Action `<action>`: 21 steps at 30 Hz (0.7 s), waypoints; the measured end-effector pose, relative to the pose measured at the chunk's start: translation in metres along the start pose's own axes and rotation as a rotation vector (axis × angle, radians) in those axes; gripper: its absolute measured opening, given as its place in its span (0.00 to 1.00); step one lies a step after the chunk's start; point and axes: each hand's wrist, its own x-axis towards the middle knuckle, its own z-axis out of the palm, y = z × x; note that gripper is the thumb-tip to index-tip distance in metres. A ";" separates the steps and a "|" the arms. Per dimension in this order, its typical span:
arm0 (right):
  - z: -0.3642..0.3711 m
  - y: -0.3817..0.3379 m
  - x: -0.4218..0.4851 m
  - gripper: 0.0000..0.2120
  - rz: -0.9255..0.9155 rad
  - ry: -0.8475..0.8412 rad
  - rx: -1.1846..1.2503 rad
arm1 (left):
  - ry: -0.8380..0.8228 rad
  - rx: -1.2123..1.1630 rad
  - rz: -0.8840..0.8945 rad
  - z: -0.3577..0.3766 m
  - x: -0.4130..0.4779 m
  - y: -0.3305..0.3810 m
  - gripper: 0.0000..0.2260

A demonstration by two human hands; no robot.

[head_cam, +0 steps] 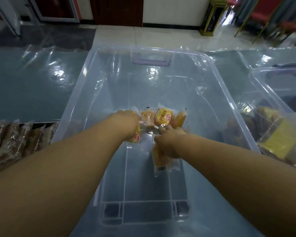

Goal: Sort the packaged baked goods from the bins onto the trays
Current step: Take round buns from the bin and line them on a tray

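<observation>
Clear plastic bin (229, 93) sitting centre on counter. Left hand (126, 124) reaching in, fingers clamping yellow bun packet (136, 136). Right hand (169, 142) fingers clamping second packet (159, 159), likely gathering several per trip. Loose packets (162, 117) lying at 12 o'clock of hands. Brown packs (15, 139) lining up at 9 o'clock.

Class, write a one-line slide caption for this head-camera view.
Left hand and right hand grip packaged buns inside the clear bin.

A plastic-sheeted table (24, 82) carries a clear bin (72, 103), a second bin (270, 93) and brown packets (15, 139).
</observation>
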 end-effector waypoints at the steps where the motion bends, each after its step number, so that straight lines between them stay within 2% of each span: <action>1: 0.003 0.001 0.002 0.31 -0.007 -0.005 -0.003 | -0.009 -0.034 -0.018 0.001 0.005 -0.003 0.21; 6: 0.013 0.003 0.012 0.35 -0.023 -0.083 0.056 | -0.036 -0.078 -0.066 0.011 0.036 -0.011 0.18; 11: 0.017 0.003 0.019 0.39 -0.008 -0.131 0.144 | -0.112 -0.217 -0.132 0.012 0.062 -0.017 0.24; 14: 0.016 0.001 0.023 0.37 0.016 -0.158 0.183 | -0.138 -0.352 -0.144 0.020 0.070 -0.017 0.35; 18: 0.013 -0.004 0.027 0.35 0.072 -0.231 0.262 | -0.088 -0.490 -0.221 0.024 0.071 -0.015 0.44; 21: 0.010 -0.008 0.023 0.28 0.052 -0.255 0.265 | -0.063 -0.424 -0.291 0.023 0.069 -0.014 0.43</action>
